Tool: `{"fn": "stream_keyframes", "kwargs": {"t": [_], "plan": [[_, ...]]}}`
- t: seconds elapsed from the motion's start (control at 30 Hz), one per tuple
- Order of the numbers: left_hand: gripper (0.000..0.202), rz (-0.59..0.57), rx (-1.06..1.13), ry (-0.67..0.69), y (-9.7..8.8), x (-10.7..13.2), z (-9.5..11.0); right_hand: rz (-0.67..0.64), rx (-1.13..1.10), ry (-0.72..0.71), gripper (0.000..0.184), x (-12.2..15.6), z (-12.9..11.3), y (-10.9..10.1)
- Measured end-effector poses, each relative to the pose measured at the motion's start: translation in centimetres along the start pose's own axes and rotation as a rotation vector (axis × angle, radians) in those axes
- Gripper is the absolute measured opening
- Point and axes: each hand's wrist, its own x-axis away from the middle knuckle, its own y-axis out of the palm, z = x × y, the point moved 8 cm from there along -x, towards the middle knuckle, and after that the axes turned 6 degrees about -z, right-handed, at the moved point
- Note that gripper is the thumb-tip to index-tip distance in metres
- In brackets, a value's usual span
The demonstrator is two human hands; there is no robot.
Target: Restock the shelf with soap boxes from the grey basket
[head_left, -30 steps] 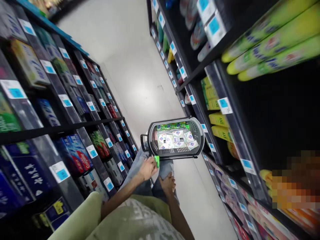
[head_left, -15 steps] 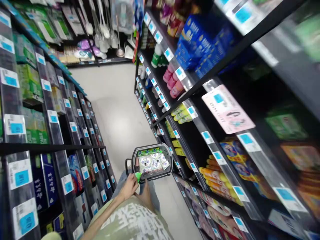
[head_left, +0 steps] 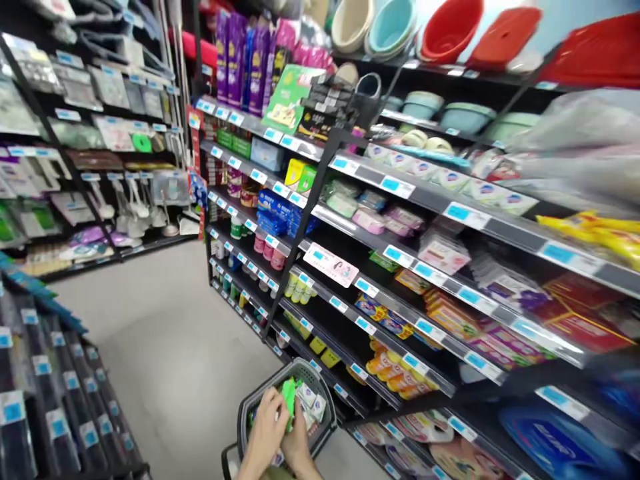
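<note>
A grey shopping basket (head_left: 315, 372) stands at the bottom middle of the view, filled with small white and blue packets (head_left: 313, 402). My left hand (head_left: 266, 427) is closed around the bright green handle grip (head_left: 289, 395) over the basket. My right hand (head_left: 299, 441) sits just right of it, fingers curled against the same green grip. Both forearms run off the bottom edge.
A black shelf unit (head_left: 400, 253) with blue price tags, bottles, boxes and packets runs along the right. Plastic basins (head_left: 395, 27) sit on top. Another shelf (head_left: 55, 393) stands at the lower left. Hanging kitchen tools (head_left: 130, 200) fill the back wall. Grey floor (head_left: 165, 333) lies between.
The view has swung up from the aisle floor to the right-hand shelves. My right hand has come up beside my left at the green grip. The basket now sits lower in view.
</note>
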Motion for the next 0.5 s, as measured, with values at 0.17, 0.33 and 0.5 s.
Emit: {"fn": "stream_keyframes", "kwargs": {"t": [0.17,0.33,0.5], "plan": [[0.042,-0.046,0.147,0.049,-3.3,-2.5,6.0,0.134,-0.16,0.103,0.054,1.4,-2.9,-2.6],[0.04,-0.049,0.425,0.001,-5.1,-3.2,7.4,0.244,-0.393,0.232,0.054,3.5,-3.9,-4.9],[0.06,-0.375,0.663,-0.078,-2.5,-2.1,8.6,0.042,-0.65,0.234,0.055,3.8,-7.0,-3.1]]}}
